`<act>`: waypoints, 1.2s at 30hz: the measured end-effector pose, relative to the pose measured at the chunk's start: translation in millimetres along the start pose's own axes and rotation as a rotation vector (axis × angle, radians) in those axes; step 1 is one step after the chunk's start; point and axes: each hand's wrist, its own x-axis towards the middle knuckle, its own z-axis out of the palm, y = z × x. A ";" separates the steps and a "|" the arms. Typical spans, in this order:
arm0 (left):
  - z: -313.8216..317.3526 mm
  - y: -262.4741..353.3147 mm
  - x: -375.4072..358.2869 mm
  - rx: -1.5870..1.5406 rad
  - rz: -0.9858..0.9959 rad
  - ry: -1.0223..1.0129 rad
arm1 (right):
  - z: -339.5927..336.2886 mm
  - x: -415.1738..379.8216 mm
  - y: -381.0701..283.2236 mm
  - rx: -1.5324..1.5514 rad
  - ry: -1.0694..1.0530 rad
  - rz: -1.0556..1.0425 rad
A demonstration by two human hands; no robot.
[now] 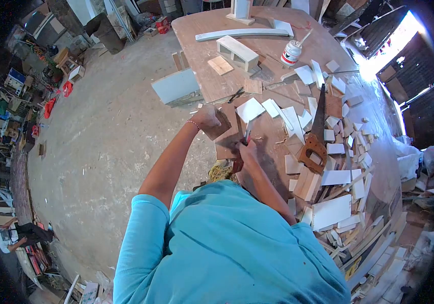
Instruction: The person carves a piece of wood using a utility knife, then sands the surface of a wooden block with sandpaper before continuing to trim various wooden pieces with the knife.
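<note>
My left hand is closed on the edge of a flat brown piece at the table's near left edge; it looks like wood or sandpaper. My right hand, just to the right, grips a slim tool with a red part, pointing away from me. Its exact kind is too small to make out. Between the two hands lies a brown board. A white-faced block sits just beyond the right hand. Farther right, a handsaw with a wooden handle rests on wood offcuts.
The worktable bears a white glue bottle, a small wooden frame and a long white strip. Several offcuts crowd its right side. A bin stands on the floor at far left; another person is at lower left.
</note>
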 end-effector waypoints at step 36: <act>-0.6 -2.9 9.1 -0.037 -0.021 -0.016 | 26.3 -48.2 -19.0 0.637 -0.500 0.175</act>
